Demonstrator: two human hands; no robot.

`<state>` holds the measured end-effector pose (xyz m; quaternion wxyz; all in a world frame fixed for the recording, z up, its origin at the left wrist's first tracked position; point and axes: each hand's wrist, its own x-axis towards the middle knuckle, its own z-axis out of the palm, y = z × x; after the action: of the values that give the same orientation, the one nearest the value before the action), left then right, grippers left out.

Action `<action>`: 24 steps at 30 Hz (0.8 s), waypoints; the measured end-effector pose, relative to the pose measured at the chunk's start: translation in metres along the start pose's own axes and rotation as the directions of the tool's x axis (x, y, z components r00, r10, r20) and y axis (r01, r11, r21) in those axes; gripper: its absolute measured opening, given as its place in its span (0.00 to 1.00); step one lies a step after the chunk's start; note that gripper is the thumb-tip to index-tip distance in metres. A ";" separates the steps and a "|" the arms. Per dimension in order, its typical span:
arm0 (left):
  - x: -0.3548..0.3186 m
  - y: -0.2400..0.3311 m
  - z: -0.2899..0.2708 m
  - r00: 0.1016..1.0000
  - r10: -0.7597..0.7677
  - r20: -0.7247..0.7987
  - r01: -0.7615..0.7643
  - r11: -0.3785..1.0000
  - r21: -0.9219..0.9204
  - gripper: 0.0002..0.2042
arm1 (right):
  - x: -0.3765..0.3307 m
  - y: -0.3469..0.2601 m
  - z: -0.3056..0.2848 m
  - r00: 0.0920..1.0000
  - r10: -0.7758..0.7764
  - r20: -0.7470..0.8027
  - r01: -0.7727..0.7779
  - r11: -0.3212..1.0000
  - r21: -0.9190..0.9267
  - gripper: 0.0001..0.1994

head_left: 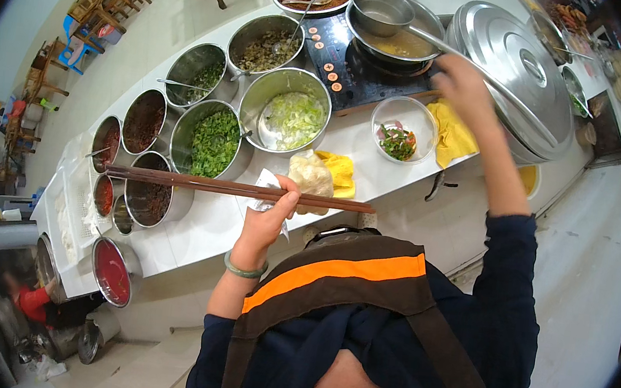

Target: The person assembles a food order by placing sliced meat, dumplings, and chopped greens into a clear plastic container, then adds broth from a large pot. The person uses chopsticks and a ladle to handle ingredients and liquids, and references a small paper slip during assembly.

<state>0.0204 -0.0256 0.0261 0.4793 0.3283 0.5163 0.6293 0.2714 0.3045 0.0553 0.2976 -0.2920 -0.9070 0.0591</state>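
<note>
My left hand (270, 216) is closed around a pair of long dark wooden chopsticks (197, 183), held crosswise in front of the apron. Crumpled white paper (268, 186) shows beside its fingers. My right hand (457, 84), smeared by motion, is by the handle of a metal ladle (383, 12); whether it grips the handle cannot be made out. The ladle's bowl rests over a metal pan of liquid (398, 44) on a black cooktop (365, 81). Below the right hand stands a clear plastic bowl (406, 105) with chopped greens and red bits.
A large lidded metal pot (512, 67) stands at the right. Yellow cloths (451, 132) lie near the counter edge, beside a pale bagged lump (311, 173). To the left are bowls of scallion (292, 115), herbs (217, 141) and sauces. A person in red (34, 302) is at lower left.
</note>
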 end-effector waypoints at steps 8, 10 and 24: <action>-0.016 -0.016 -0.015 0.993 -0.041 -0.113 0.034 0.997 -0.063 0.05 | -0.024 0.156 -0.045 0.655 0.614 0.440 -0.442 0.784 -0.436 0.22; -0.017 -0.019 -0.016 0.992 -0.034 -0.125 0.024 0.997 -0.079 0.05 | -0.035 0.157 -0.045 0.510 0.631 0.585 -0.706 0.695 -0.135 0.18; -0.006 -0.030 -0.007 0.995 -0.067 -0.073 0.054 0.984 -0.169 0.04 | -0.048 0.048 -0.089 0.853 0.505 0.133 -0.360 0.754 -0.550 0.17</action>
<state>0.0238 -0.0336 -0.0042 0.5033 0.2465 0.4900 0.6677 0.3775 0.3104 0.0897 0.0603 -0.5520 -0.8284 -0.0734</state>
